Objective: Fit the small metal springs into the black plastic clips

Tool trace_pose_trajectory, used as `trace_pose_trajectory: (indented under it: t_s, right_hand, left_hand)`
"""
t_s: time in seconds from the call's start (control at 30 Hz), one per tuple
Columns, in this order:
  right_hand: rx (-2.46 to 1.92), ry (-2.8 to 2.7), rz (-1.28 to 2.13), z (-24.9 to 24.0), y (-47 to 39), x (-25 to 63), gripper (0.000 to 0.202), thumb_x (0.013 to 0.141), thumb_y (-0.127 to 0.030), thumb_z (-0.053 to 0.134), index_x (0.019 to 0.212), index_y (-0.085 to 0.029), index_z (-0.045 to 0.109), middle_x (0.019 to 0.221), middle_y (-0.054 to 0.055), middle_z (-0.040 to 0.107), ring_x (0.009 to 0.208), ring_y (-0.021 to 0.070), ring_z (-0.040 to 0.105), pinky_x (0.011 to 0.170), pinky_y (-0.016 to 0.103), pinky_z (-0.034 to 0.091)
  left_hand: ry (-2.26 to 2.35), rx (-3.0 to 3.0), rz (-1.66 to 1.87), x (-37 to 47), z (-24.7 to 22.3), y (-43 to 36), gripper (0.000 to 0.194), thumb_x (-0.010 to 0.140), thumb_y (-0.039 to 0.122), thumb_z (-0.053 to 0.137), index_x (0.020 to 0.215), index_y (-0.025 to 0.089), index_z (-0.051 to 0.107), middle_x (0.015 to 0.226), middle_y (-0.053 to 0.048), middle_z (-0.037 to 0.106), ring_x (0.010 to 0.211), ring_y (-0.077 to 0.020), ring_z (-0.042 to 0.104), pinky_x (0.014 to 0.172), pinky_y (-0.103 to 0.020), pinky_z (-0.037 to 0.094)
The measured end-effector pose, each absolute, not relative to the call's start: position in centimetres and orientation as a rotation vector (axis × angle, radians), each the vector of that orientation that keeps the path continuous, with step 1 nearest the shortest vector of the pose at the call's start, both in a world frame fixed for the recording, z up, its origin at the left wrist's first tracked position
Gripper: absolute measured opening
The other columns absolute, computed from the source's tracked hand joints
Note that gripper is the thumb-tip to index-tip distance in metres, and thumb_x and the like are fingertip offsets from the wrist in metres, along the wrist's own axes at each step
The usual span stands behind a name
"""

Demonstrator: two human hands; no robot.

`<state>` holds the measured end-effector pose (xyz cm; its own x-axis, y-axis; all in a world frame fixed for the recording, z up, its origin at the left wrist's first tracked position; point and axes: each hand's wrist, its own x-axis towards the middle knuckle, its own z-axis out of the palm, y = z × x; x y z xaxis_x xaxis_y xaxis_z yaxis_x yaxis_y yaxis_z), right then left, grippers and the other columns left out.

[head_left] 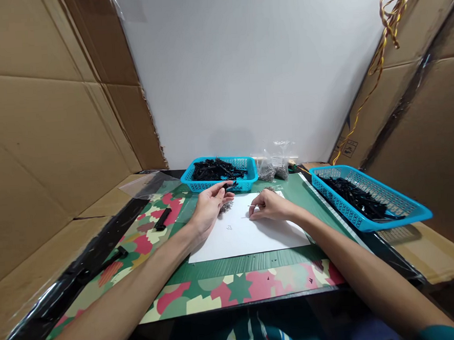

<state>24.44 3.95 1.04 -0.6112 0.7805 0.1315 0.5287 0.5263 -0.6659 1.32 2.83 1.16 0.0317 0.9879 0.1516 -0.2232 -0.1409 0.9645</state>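
The person's left hand (209,206) is pinching a black plastic part (228,187) before the rear blue basket (197,184); the right hand (271,206), apart, is pinching a slender item (251,206) over white paper (212,249). Small-parts handling seems underway, calling next for steady grips.

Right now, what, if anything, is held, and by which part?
The left hand pinches a small black part, the right hand a thin pale piece; exactly where on either cannot be told.
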Motion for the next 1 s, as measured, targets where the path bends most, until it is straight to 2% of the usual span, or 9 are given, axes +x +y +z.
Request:
trace_pose_trajectory:
  t_s: [0.1, 0.2, 0.33, 0.43, 0.6, 0.77, 1.0]
  right_hand:
    - [-1.07, -2.345, 0.845, 1.0, 4.1, 24.5, 0.011, 0.082, -0.024, 0.078, 0.084, -0.015, 0.083, 0.053, -0.008, 0.04, 0.055, 0.0089, 0.031, 0.056, 0.028, 0.021]
    - [-1.05, -2.357, 0.929, 1.1, 4.0, 24.5, 0.012, 0.081, -0.023, 0.075, 0.083, -0.014, 0.081, 0.057, -0.006, 0.048, 0.058, 0.0095, 0.036, 0.056, 0.027, 0.023]
    - [-1.003, -2.398, 1.037, 1.4, 3.7, 24.4, 0.011, 0.081, -0.023, 0.072, 0.084, -0.014, 0.078, 0.065, -0.004, 0.055, 0.061, 0.01, 0.04, 0.057, 0.026, 0.026]
    - [-0.978, -2.375, 0.96, 1.6, 3.6, 24.4, 0.012, 0.086, -0.025, 0.068, 0.084, -0.014, 0.074, 0.064, -0.005, 0.047, 0.062, 0.0103, 0.036, 0.058, 0.026, 0.025]
    - [-0.911, -1.998, 0.816, 2.0, 3.7, 24.5, 0.027, 0.096, -0.043, 0.064, 0.092, -0.016, 0.068, 0.068, -0.006, 0.035, 0.064, 0.0122, 0.031, 0.06, 0.027, 0.026]
    - [-0.851, -1.933, 0.873, 2.3, 3.3, 24.4, 0.041, 0.092, -0.057, 0.07, 0.09, -0.017, 0.069, 0.068, -0.007, 0.026, 0.064, 0.0124, 0.025, 0.06, 0.028, 0.022]
    - [-0.857, -1.907, 0.843, 2.4, 2.6, 23.4, 0.043, 0.088, -0.059, 0.072, 0.086, -0.016, 0.074, 0.063, -0.007, 0.026, 0.063, 0.0127, 0.024, 0.06, 0.029, 0.02]
  left_hand:
    - [0.888, 1.141, 1.38, 1.4, 1.1, 2.9, 0.019, 0.093, 0.027, 0.075, 0.11, 0.019, 0.072, 0.09, -0.003, 0.071, 0.083, -0.014, 0.072, 0.085, -0.029, 0.061]
    - [0.867, 1.14, 1.329, 1.5, 1.1, 2.8, 0.019, 0.095, 0.033, 0.073, 0.106, 0.02, 0.067, 0.084, -0.002, 0.066, 0.081, -0.0165, 0.073, 0.08, -0.031, 0.061]
    - [0.875, 1.169, 1.27, 1.6, 1.5, 2.2, 0.022, 0.09, 0.033, 0.077, 0.104, 0.02, 0.066, 0.09, -0.003, 0.067, 0.084, -0.0176, 0.072, 0.079, -0.03, 0.059]
    - [0.894, 1.227, 1.198, 1.6, 1.7, 2.0, 0.025, 0.087, 0.037, 0.077, 0.102, 0.02, 0.068, 0.092, -0.004, 0.066, 0.08, -0.016, 0.068, 0.071, -0.027, 0.055]
    - [0.941, 1.441, 1.111, 1.9, 1.0, 2.4, 0.032, 0.086, 0.05, 0.075, 0.086, 0.018, 0.068, 0.07, 0.001, 0.057, 0.061, -0.012, 0.052, 0.057, -0.024, 0.04]
    - [0.937, 1.635, 1.078, 2.5, 0.6, 2.3, 0.036, 0.087, 0.054, 0.074, 0.094, 0.019, 0.073, 0.064, 0.003, 0.053, 0.059, -0.0126, 0.046, 0.056, -0.025, 0.034]
    - [0.954, 1.735, 1.057, 2.3, 1.4, 1.8, 0.038, 0.087, 0.057, 0.073, 0.088, 0.02, 0.072, 0.065, 0.003, 0.052, 0.06, -0.0132, 0.045, 0.057, -0.026, 0.034]
